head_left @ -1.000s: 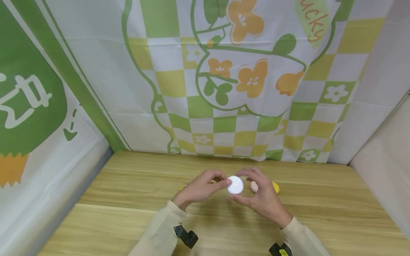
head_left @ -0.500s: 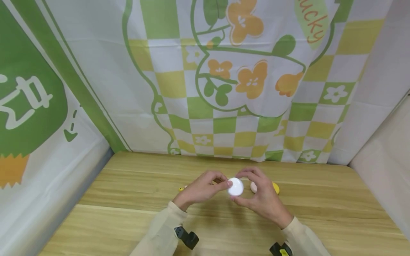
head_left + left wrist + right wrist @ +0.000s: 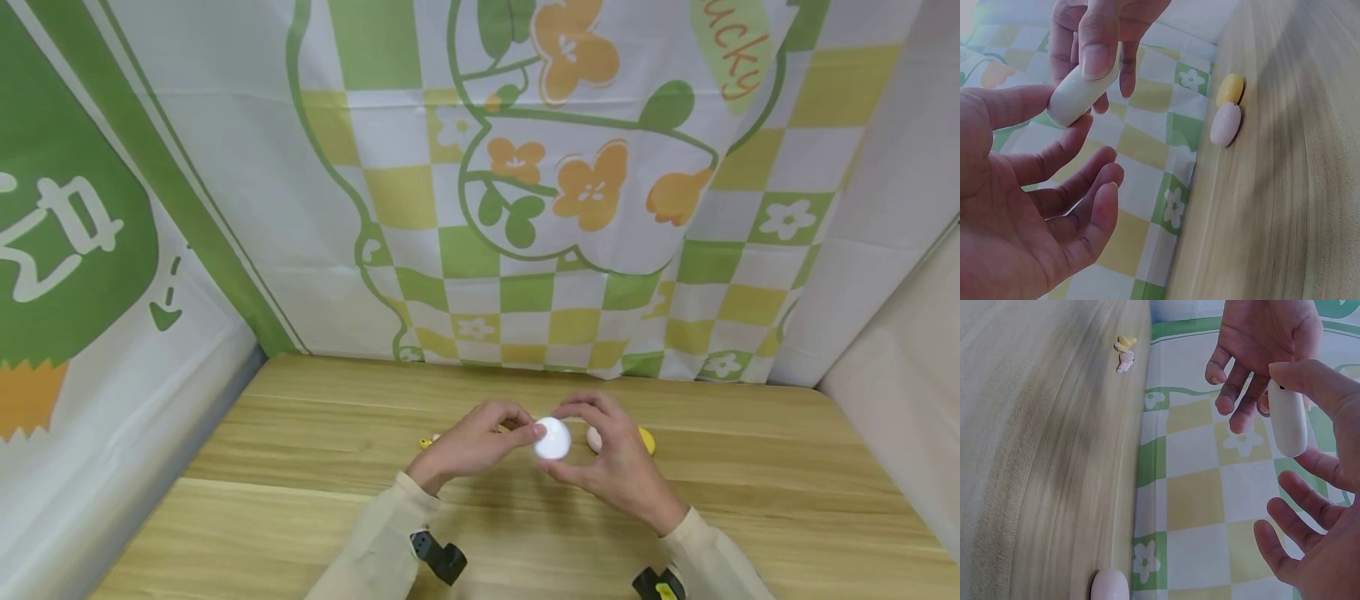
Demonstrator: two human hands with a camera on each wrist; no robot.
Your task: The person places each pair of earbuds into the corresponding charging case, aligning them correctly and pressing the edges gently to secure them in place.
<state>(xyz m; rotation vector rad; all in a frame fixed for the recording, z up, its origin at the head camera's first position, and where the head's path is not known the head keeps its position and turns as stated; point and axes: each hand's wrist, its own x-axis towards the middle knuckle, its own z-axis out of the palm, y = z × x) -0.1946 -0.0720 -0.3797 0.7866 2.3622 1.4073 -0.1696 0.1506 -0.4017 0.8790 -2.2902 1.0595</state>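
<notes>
A smooth, glossy white piece [image 3: 552, 440], round from above and thick at the side, is held between both hands above the wooden table. Its kind is unclear; a small black spot shows near one end in the right wrist view. My left hand [image 3: 474, 443] pinches its left side, thumb on top. Thumb and forefinger of my right hand [image 3: 617, 454] grip it across from the other side. In the left wrist view the white piece [image 3: 1082, 94] is edge-on, with the other fingers of the left hand [image 3: 1029, 194] loosely bent below it.
On the table to the right lie a pale pink oval piece [image 3: 1226, 124] and a yellow oval piece [image 3: 1230, 90], side by side. Left of the hands are a small yellow piece [image 3: 1125, 343] and a small pink piece [image 3: 1125, 361]. A patterned cloth [image 3: 525, 325] hangs behind the table.
The white piece has tilted slightly and sits a little lower in the head view. Both hands keep their hold and have barely moved.
</notes>
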